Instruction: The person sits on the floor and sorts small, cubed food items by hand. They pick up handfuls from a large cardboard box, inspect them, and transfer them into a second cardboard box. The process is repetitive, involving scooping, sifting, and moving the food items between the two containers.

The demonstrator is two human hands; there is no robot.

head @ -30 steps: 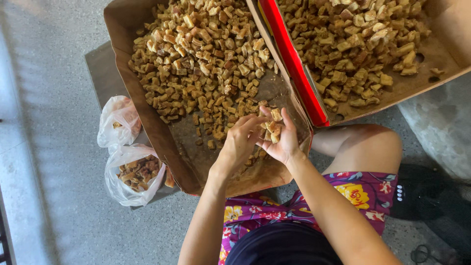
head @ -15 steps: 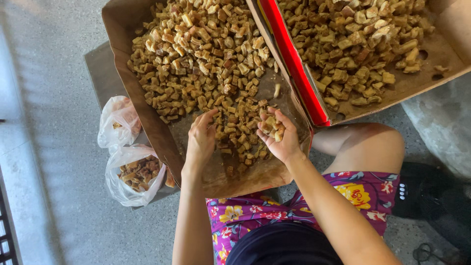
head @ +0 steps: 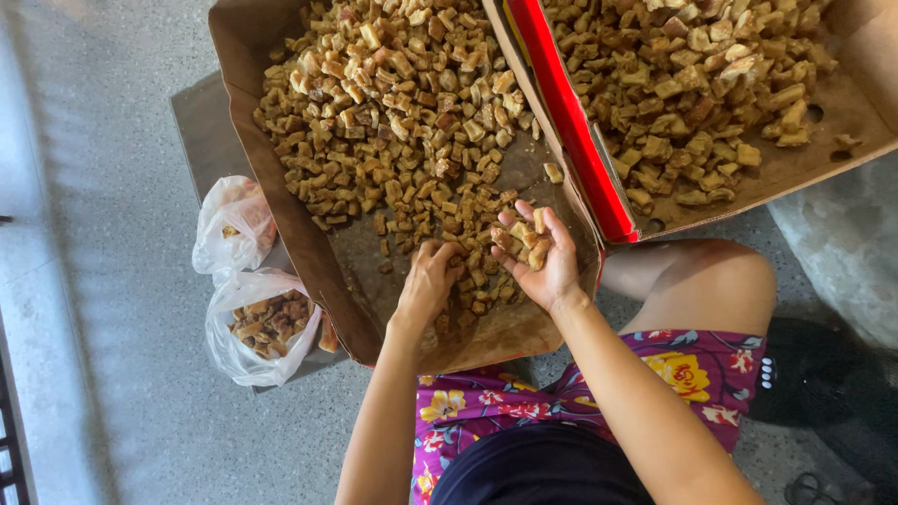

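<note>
I see 2 cardboard boxes: the near box point(head: 281, 224) is plain brown corrugated card, matt, its floor stained darker and greasy-looking. The far box point(head: 842, 122) is the same matt card, with 1 glossy red printed flap point(head: 571, 122). The brown chunks point(head: 393, 122) filling both look dry, rough and crusty, some paler and porous. The handful point(head: 524, 241) in my right hand point(head: 543, 262) has that same rough finish. The 2 bags point(head: 253, 318) are thin clear plastic, crinkled and shiny. The floor point(head: 103, 234) is speckled stone or concrete, smooth with a dull sheen. My shorts point(head: 692, 369) are soft printed cloth, matt.
</note>
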